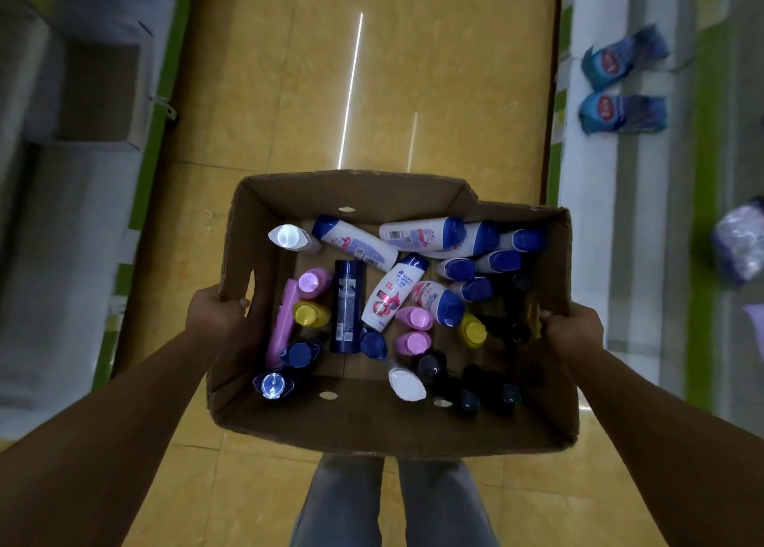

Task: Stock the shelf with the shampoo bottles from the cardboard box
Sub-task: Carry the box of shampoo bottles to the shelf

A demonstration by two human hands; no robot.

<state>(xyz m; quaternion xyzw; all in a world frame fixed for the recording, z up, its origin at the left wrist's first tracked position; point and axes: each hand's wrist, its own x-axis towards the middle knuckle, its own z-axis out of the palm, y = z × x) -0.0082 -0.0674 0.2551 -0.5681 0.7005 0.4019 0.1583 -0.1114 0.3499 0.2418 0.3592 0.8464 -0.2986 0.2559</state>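
An open cardboard box (372, 422) hangs in front of me above the floor, carried between both hands. My left hand (215, 313) grips its left wall, fingers curled over the rim. My right hand (572, 331) grips the right wall the same way. Inside lie several shampoo bottles: white ones with blue caps (430, 234) towards the far side, a dark blue cylinder (346, 307) in the middle, pink-capped ones (413, 319), yellow-capped ones (308, 314) and dark ones (488, 389) near me.
I stand in a yellow-tiled aisle (330, 92). A grey shelf unit (74, 174) with green edging runs along the left. Another shelf (645, 174) on the right holds blue packets (620, 112) and a purple bag (740, 244). My legs (392, 505) show below the box.
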